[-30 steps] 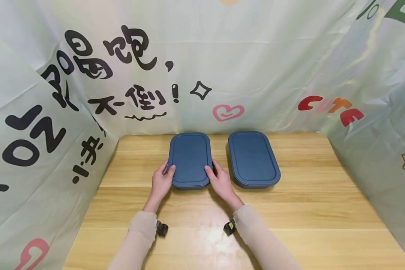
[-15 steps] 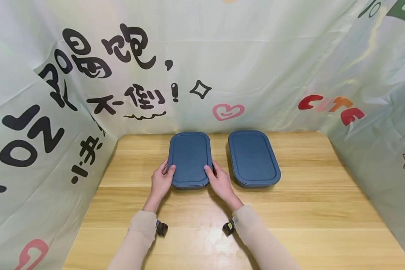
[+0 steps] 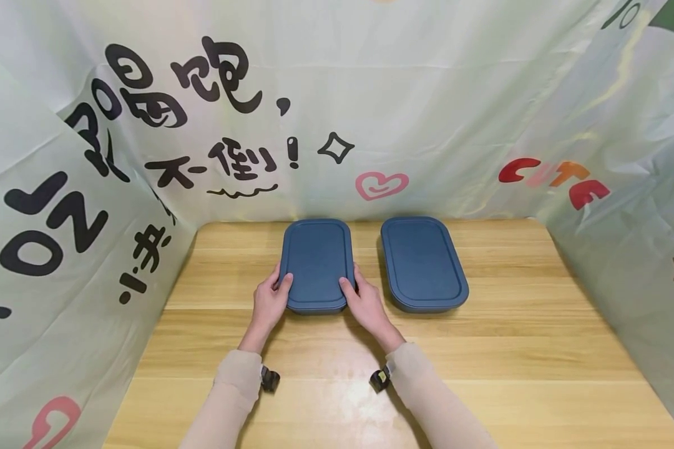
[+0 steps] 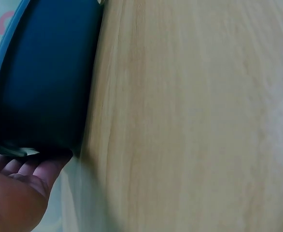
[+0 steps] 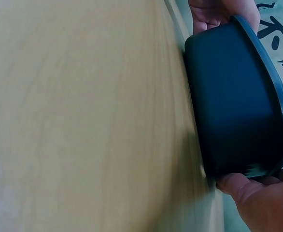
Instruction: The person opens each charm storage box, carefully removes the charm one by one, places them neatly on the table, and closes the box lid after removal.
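Between both hands stands a dark blue lidded food container (image 3: 317, 262) on the wooden table. My left hand (image 3: 270, 304) grips its left side, thumb on the lid's edge and fingers down along the wall. On the opposite side my right hand (image 3: 367, 305) holds it the same way, thumb over the rim. In the left wrist view the container's wall (image 4: 47, 82) is seen close up, fingers curled against it. The right wrist view shows its wall (image 5: 233, 101) with a hand at either end. A second blue lidded container (image 3: 424, 262) stands to the right, untouched.
The wooden table (image 3: 326, 399) ends at the back against a hanging printed cloth (image 3: 438, 112), which also closes off the left and right sides. A narrow strip of table separates the two containers. Each wrist carries a small black camera (image 3: 269, 379).
Both hands keep their hold on the left container, which stays in place. Only a slight shift of the head view shows.
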Demonstrator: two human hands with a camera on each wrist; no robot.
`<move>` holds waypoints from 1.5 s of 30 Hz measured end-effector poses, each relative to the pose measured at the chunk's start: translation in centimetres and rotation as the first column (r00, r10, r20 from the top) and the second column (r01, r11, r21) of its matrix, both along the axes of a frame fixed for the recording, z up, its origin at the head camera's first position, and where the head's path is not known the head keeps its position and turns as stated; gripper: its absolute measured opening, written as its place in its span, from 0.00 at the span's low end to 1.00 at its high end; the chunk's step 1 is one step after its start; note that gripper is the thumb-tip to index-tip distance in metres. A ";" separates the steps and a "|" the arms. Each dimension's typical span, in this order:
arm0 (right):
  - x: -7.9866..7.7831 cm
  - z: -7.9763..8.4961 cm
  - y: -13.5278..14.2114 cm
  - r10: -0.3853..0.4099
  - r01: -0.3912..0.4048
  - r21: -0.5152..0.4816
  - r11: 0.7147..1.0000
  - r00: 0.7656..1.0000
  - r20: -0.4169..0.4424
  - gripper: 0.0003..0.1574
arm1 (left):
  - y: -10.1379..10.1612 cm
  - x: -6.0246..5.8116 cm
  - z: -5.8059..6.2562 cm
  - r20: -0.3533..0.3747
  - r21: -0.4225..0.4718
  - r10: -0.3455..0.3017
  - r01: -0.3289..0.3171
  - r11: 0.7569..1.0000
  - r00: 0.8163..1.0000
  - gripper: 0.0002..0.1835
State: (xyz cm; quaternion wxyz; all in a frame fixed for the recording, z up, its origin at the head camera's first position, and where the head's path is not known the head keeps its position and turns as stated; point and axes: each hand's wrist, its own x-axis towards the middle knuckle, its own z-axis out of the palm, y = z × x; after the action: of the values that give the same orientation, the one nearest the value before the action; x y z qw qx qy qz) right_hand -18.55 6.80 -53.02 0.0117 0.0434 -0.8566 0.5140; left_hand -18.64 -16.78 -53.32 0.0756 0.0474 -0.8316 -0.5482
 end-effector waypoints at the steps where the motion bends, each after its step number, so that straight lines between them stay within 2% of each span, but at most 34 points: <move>1: 0.0 0.0 0.0 -0.002 0.002 0.003 1.000 1.000 -0.001 0.45 | 0.0 0.0 0.0 0.002 -0.003 0.002 -0.002 1.000 1.000 0.31; 13: 0.0 0.4 0.0 0.002 -0.001 0.018 1.000 1.000 -0.015 0.43 | 0.2 0.2 0.2 0.008 0.002 0.015 -0.015 1.000 1.000 0.32; 26: 0.4 0.4 0.0 0.012 -0.012 0.019 1.000 1.000 0.012 0.45 | 0.1 0.1 0.3 0.008 -0.018 0.039 -0.039 0.999 0.999 0.31; 37: 0.4 0.7 0.0 0.026 -0.026 0.023 0.999 1.000 0.004 0.45 | -0.3 0.2 0.9 0.008 -0.029 0.009 -0.009 1.000 1.000 0.32; 45: 0.1 1.7 0.1 0.043 -0.040 0.053 0.998 0.998 -0.052 0.44 | -0.3 0.2 1.4 0.002 -0.028 0.013 -0.013 1.000 1.000 0.31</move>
State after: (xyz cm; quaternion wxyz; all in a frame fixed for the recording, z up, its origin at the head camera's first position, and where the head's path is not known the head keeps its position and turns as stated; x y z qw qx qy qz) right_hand -18.49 6.93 -51.28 0.0224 0.0750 -0.8680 0.4904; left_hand -18.43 -17.10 -51.96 0.0789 0.0523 -0.8390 -0.5359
